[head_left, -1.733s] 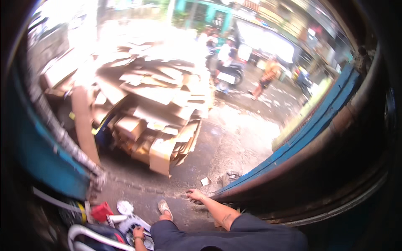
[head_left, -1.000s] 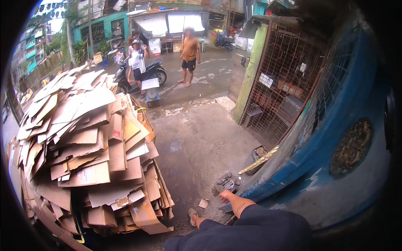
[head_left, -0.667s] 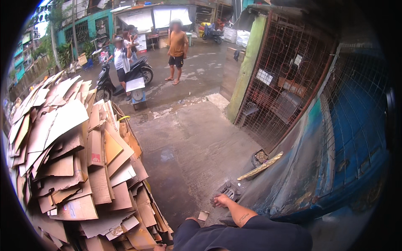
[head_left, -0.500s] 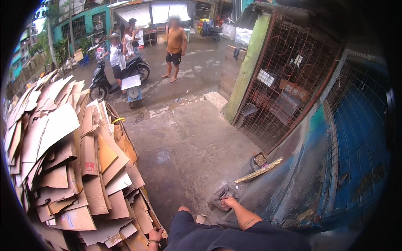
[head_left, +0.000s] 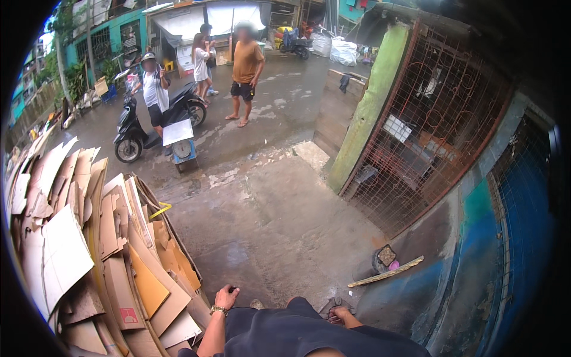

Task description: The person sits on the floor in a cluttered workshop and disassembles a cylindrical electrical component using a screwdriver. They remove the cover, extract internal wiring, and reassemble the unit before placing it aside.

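My left hand, with a watch or bracelet at its wrist, is raised beside the cardboard pile. Its fingers are curled, and a small dark thing shows at the fingertips, too small to name. Low by the wall, my right hand has its fingers bent at a dark grey lumpy thing on the ground. My dark clothing partly covers that arm, and what the fingers hold cannot be made out. Flattened cardboard is stacked high on my left, with a yellow strap at its edge.
By the right wall are a dark container and a long pale strip. A rusty grille gate stands behind a green post. Ahead are a platform scale, a scooter and several people on wet pavement.
My left hand has moved up and forward. My right hand sits lower in view, still at the grey thing. The view has shifted, and the standing people have changed position slightly.
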Tool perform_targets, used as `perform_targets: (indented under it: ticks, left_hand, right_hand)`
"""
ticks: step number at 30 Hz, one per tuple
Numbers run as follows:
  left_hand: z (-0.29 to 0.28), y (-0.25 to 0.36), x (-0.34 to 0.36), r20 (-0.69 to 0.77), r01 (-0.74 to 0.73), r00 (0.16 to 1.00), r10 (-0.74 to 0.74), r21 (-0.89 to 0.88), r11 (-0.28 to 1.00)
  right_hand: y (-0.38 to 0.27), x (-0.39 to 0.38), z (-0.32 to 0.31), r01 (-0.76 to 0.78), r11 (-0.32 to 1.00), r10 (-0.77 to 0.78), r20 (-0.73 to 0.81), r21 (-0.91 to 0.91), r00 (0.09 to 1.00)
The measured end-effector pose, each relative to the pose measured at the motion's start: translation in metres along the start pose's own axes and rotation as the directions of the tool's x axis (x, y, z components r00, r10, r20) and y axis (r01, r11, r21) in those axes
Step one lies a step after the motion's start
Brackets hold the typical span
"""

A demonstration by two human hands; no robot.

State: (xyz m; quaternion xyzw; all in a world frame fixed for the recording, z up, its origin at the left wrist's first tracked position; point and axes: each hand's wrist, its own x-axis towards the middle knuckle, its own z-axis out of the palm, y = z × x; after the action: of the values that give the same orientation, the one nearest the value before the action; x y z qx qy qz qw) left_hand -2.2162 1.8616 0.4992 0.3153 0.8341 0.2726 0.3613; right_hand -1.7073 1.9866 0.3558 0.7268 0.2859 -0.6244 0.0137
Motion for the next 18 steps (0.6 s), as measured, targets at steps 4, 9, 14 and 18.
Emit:
perform_targets:
  ticks: [4, 9, 14, 18]
  left_hand:
    - [-0.044, 0.049, 0.072, -0.046, -0.108, 0.993, 0.107, -0.011, 0.994]
    - [-0.071, 0.055, 0.151, -0.116, -0.058, 0.992, 0.053, -0.047, 0.997]
    - [-0.045, -0.030, 0.229, -0.174, 0.195, 0.957, -0.232, -0.206, 0.959]
    - [-0.021, -0.086, 0.237, 0.063, 0.604, 0.751, -0.657, -0.467, 0.646]
  right_hand:
    - [-0.121, 0.038, 0.053, 0.134, 0.991, -0.134, 0.035, -0.001, 0.990]
    - [-0.257, 0.082, 0.104, 0.199, 0.968, -0.177, 0.147, -0.150, 0.973]
    - [-0.374, 0.124, 0.129, 0.168, 0.937, -0.118, 0.175, -0.306, 0.977]
    - [-0.469, 0.163, 0.134, 0.098, 0.869, -0.008, 0.184, -0.485, 0.983]
